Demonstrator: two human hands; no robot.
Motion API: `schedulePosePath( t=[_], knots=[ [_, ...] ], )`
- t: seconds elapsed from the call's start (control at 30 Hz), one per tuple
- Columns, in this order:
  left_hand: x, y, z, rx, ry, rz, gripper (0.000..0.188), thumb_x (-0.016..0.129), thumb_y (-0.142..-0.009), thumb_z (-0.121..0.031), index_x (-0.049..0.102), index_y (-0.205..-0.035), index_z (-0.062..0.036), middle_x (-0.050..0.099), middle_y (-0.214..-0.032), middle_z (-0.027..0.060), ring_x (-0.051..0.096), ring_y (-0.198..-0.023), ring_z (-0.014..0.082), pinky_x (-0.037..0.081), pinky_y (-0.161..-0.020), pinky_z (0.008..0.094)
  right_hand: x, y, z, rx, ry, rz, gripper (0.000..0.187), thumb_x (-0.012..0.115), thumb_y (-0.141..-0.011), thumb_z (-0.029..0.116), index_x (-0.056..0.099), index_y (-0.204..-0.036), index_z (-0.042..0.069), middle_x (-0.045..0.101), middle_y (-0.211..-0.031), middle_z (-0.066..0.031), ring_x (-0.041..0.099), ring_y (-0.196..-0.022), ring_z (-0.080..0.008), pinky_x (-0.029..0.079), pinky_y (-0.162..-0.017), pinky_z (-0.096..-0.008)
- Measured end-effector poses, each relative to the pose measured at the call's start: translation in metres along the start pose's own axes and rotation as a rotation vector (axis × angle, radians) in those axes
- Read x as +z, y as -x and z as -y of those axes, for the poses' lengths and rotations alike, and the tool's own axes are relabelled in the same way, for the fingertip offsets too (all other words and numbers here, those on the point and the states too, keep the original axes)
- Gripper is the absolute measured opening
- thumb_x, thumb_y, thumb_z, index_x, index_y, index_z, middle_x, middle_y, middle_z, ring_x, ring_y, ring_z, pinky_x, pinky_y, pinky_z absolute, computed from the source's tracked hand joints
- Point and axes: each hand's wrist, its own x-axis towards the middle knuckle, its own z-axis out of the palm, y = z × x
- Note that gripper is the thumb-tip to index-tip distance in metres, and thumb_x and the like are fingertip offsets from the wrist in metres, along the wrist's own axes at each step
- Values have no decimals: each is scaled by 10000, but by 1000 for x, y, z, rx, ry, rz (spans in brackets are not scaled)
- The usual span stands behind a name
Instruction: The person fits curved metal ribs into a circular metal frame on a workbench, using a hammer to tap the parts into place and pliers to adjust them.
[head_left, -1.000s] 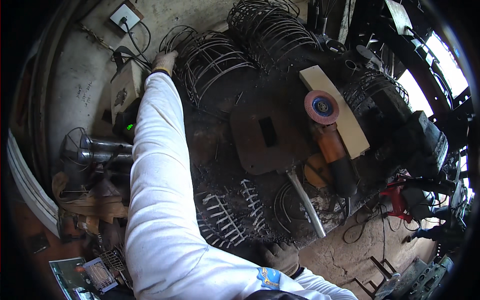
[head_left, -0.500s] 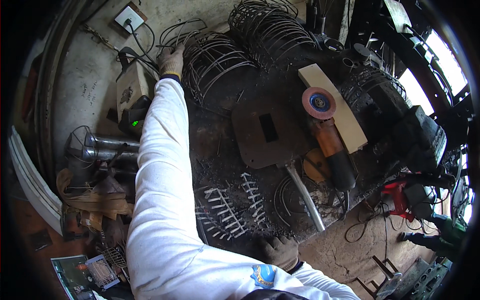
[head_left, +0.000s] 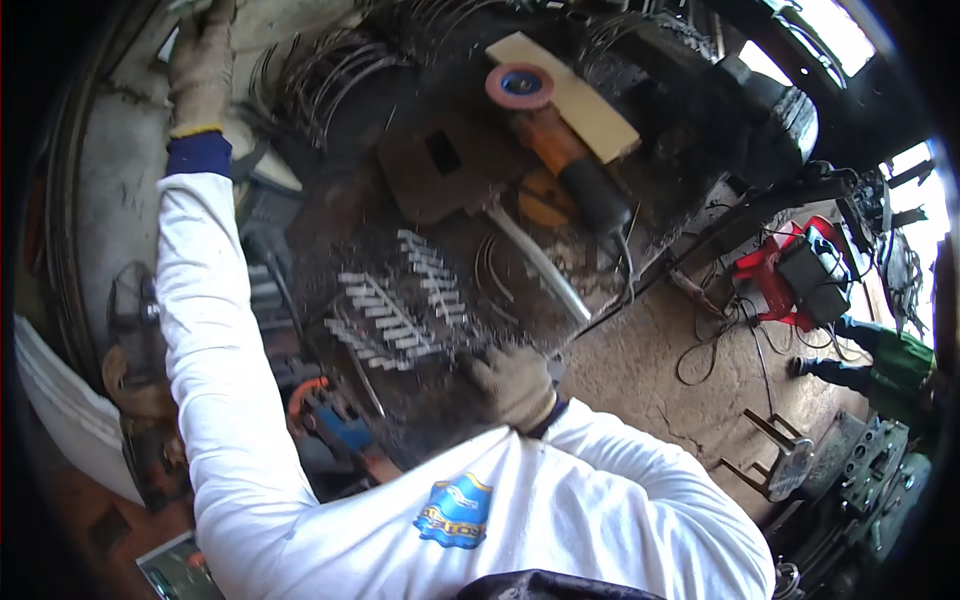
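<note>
My left hand (head_left: 203,75), in a pale knitted glove, reaches up to the wall at the upper left, beside a white wall socket (head_left: 170,45) that it mostly covers. Its fingertips are smeared and partly cut off by the rim. My right hand (head_left: 520,385), also gloved, rests at the bench's near edge with its fingers apart and nothing visible in them. Several ribbed metal strips (head_left: 380,312) lie beyond it. Farther off, an angle grinder (head_left: 570,160) with a reddish flap disc lies near a flat plate (head_left: 430,170) that has a rectangular hole and a tube handle.
A pale wooden block (head_left: 590,110) lies beside the grinder. Wire coils (head_left: 335,85) sit at the bench's back. Below my left arm is a blue-and-orange tool (head_left: 335,420). At right stand a red stool-like item (head_left: 775,270) with cables and a person in green (head_left: 895,370).
My left hand has moved from the wire coils and cables to the wall socket. My right hand shows more fully at the bench edge. The whole view has shifted.
</note>
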Motion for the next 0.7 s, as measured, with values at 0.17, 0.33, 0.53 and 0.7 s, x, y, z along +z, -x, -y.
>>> schedulePosePath(
  t=[0.17, 0.33, 0.53, 0.7],
  knots=[
    [-68, 91, -83, 46, 194, 233, 444, 640, -966, -467, 725, -1056, -41, 742, -991, 88, 678, -919, 206, 533, -843, 356, 1, 5, 7, 51, -78, 34, 384, 724, -842, 295, 712, -1160, 81, 684, -969, -134, 680, -825, -329, 541, -685, -446],
    [-102, 164, -115, -10, 498, 440, 325, 629, -986, -343, 715, -1086, -46, 741, -1017, 77, 685, -955, 196, 547, -874, 345, -28, 7, 14, 273, -445, 3, 295, 669, -980, 254, 709, -1191, 50, 723, -937, -106, 706, -836, -243, 572, -730, -374],
    [-122, 240, -96, -87, 889, 555, 202, 615, -1010, -195, 704, -1122, -53, 740, -1049, 64, 693, -999, 185, 565, -912, 331, -56, 4, -2, 407, -1221, -300, 433, 584, -1046, 279, 571, -1339, -40, 679, -1189, -127, 671, -1022, -204, 561, -885, -332],
    [-92, 293, -69, -104, 1276, 594, 152, 604, -1030, -71, 694, -1152, -58, 739, -1075, 53, 700, -1035, 175, 579, -943, 320, -84, 6, 15, 287, -1084, 66, 1033, 714, -882, 650, 344, -1561, -36, 537, -1466, -162, 567, -1310, -267, 486, -1086, -407]
  ],
)
